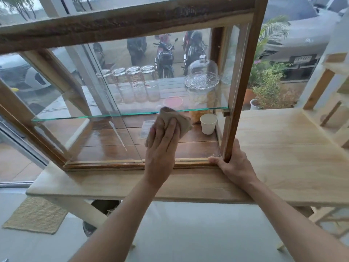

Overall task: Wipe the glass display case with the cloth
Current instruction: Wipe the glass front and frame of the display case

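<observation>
A wood-framed glass display case [243, 76] stands on a pale wooden counter [283, 148]. My left hand [162, 146] presses a beige cloth [177, 118] flat against the front glass pane, right of its middle, just below the level of the glass shelf [75, 116]. My right hand [230, 163] grips the bottom right corner post of the case frame, thumb on the front rail. Inside the case are several upturned glass jars [132, 86], a glass cake dome [203, 72] and a white paper cup [208, 123].
A pale wooden rack [324, 87] stands on the counter at the right. A woven mat [35, 216] lies on the grey floor at lower left. Beyond the window are parked motorbikes [164, 53], potted plants [270, 86] and cars.
</observation>
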### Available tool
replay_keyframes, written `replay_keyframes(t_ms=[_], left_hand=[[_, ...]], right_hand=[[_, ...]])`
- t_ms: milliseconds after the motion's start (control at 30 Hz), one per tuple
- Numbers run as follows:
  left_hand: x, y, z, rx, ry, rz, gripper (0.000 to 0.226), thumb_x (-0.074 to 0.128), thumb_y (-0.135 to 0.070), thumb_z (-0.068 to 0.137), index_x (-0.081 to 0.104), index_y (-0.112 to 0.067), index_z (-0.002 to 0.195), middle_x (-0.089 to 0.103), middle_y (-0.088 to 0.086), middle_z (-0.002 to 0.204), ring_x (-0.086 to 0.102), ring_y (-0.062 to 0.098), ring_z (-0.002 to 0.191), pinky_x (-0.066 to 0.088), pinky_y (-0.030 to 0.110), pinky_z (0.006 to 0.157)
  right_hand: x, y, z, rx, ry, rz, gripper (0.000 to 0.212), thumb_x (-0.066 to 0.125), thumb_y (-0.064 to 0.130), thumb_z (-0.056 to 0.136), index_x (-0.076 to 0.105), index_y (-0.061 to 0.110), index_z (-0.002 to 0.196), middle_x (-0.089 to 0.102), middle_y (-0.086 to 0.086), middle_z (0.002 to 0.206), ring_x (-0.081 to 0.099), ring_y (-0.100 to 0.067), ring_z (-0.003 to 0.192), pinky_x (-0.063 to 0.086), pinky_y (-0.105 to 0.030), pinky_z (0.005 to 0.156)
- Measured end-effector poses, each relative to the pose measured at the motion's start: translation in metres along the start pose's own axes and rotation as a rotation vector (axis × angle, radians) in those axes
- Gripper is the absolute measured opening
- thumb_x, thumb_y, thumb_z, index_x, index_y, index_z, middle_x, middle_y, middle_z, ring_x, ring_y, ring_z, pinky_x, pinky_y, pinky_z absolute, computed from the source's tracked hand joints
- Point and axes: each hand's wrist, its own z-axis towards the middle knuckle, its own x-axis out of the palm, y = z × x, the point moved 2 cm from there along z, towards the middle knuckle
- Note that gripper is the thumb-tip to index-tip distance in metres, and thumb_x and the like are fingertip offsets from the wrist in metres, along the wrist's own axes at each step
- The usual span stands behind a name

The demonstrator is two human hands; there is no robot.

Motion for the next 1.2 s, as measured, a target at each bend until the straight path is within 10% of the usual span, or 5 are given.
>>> replay_keyframes(t_ms=[200, 433, 733, 1067, 1200], left_hand=[[0.001, -0.010, -0.009, 0.515, 0.187, 0.024, 0.053, 0.045, -0.002, 0.099, 0.037, -0.011, 0.151, 0.033, -0.001, 0.158, 0.026, 0.020, 0.148, 0.023, 0.040, 0.121], [-0.010, 0.026, -0.036, 0.594, 0.295, 0.001, 0.055, 0.044, -0.001, 0.097, 0.036, -0.009, 0.150, 0.034, 0.001, 0.158, 0.028, 0.022, 0.147, 0.027, 0.044, 0.118], [-0.006, 0.014, -0.030, 0.622, 0.312, -0.024, 0.048, 0.039, -0.001, 0.101, 0.039, -0.008, 0.149, 0.034, 0.001, 0.158, 0.028, 0.023, 0.148, 0.023, 0.043, 0.120], [-0.003, -0.006, -0.017, 0.607, 0.308, -0.006, 0.046, 0.045, 0.000, 0.100, 0.045, -0.006, 0.145, 0.037, 0.001, 0.156, 0.028, 0.022, 0.148, 0.013, 0.041, 0.124], [0.009, -0.039, -0.008, 0.598, 0.370, -0.108, 0.047, 0.047, -0.002, 0.100, 0.043, -0.009, 0.147, 0.036, -0.001, 0.157, 0.029, 0.019, 0.147, 0.033, 0.042, 0.117]], right_hand=[[0.002, -0.004, 0.001, 0.026, -0.020, -0.041, 0.063, 0.079, 0.041, 0.075, 0.035, 0.027, 0.117, 0.065, -0.005, 0.086, 0.064, -0.019, 0.077, 0.057, -0.037, 0.069], [0.000, -0.002, 0.002, -0.020, 0.028, 0.022, 0.058, 0.071, 0.041, 0.082, 0.037, 0.023, 0.126, 0.064, -0.009, 0.098, 0.064, -0.020, 0.090, 0.055, -0.037, 0.076], [-0.038, 0.069, 0.036, -0.169, -0.238, 0.193, 0.071, 0.085, 0.035, 0.069, 0.043, 0.021, 0.125, 0.058, 0.043, 0.081, 0.058, 0.013, 0.078, 0.044, -0.008, 0.069], [-0.053, 0.072, 0.041, -0.199, -0.199, 0.075, 0.061, 0.082, 0.041, 0.072, 0.045, 0.021, 0.115, 0.057, 0.021, 0.071, 0.058, 0.008, 0.065, 0.040, -0.007, 0.057], [-0.053, 0.073, 0.041, -0.220, -0.181, 0.091, 0.057, 0.081, 0.039, 0.074, 0.038, 0.027, 0.109, 0.056, 0.022, 0.064, 0.058, 0.006, 0.061, 0.038, -0.008, 0.056]])
